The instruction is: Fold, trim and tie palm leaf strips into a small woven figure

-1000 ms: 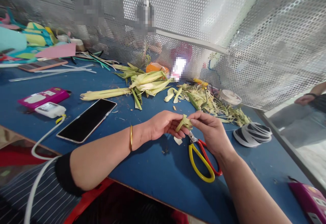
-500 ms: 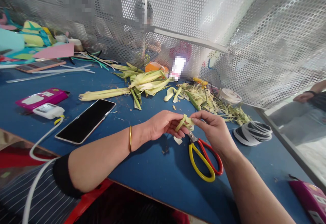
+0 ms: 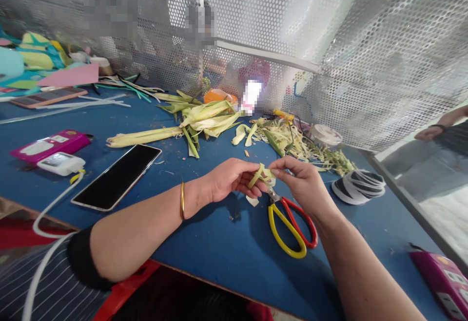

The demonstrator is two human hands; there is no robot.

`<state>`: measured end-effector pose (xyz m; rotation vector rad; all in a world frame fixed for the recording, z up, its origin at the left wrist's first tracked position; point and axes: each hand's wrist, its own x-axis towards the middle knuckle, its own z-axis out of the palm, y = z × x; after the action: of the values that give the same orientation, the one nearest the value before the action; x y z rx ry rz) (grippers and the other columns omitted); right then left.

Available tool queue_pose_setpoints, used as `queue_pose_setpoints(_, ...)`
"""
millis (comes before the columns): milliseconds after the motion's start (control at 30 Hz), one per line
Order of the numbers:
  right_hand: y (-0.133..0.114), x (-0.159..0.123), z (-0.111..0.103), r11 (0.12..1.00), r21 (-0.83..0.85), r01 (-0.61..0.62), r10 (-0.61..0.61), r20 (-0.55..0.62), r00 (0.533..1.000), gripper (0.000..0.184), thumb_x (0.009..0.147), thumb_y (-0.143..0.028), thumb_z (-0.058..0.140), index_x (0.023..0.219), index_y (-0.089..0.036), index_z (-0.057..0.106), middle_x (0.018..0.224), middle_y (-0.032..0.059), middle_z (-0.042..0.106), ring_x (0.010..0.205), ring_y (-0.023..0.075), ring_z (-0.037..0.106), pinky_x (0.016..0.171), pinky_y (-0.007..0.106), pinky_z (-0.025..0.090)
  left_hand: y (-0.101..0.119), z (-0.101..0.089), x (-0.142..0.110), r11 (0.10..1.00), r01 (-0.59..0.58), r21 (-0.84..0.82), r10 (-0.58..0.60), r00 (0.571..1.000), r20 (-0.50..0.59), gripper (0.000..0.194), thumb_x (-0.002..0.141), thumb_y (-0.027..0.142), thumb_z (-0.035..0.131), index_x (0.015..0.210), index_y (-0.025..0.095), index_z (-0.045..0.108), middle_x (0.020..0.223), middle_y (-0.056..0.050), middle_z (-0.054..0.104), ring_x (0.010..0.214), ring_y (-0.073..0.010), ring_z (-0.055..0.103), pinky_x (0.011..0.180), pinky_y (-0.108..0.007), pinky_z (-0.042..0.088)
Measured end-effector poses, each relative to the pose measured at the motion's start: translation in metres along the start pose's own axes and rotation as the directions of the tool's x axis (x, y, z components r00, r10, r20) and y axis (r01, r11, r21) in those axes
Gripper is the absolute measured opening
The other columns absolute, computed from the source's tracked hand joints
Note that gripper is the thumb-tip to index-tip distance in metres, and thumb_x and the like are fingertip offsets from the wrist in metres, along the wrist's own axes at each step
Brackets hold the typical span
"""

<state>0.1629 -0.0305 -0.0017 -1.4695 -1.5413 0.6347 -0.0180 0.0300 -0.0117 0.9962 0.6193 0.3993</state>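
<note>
Blue table [image 3: 219, 243], perforated screen [image 3: 256, 14], both hands' fingers [image 3: 243, 166] [image 3: 292, 166] pinching pale-green strip [image 3: 256, 176], probably husk

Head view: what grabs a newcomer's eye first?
Probably the yellow-and-red-handled scissors on the blue table, handles toward the wearer, their tips hidden near the hands. Just above, at the centre, the left hand and right hand hold a pale green strip between them. Beyond the hands, the bundle of corn husks stands out against the blue, left of a shredded heap.
</note>
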Motion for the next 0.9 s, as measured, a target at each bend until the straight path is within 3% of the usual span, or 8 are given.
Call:
queue_pose_setpoints(667, -0.003, -0.004, 0.011, 1.000, -0.011, 0.021, -0.022, -0.045, 0.999, 0.010, 0.079, -0.029, 0.063, 0.075, -0.020, 0.068, 0.073, 0.0000, 0.066, 0.071, 0.0166, 0.058, 0.071, 0.030, 0.043, -0.003, -0.001, 0.001, 1.000, 0.009, 0.023, -0.009, 1.000, 0.003, 0.032, 0.084, 0.037, 0.057, 0.080, 0.009, 0.072, 0.073, -0.011, 0.073, 0.057, -0.0147, 0.065, 0.061, -0.026, 0.053)
queue_pose_setpoints(900, -0.013, -0.017, 0.031, 0.996, -0.085, 0.007, -0.024, -0.196, 0.980, 0.012, 0.083, -0.030, 0.058, 0.075, -0.022, 0.060, 0.070, -0.0003, 0.062, 0.066, 0.0162, 0.056, 0.063, 0.028, 0.042, -0.006, 0.002, 0.000, 0.995, -0.065, 0.071, 0.069, 0.996, -0.061, 0.036, 0.076, 0.045, 0.069, 0.079, 0.009, 0.071, 0.071, -0.008, 0.070, 0.058, -0.0139, 0.063, 0.063, -0.028, 0.052)
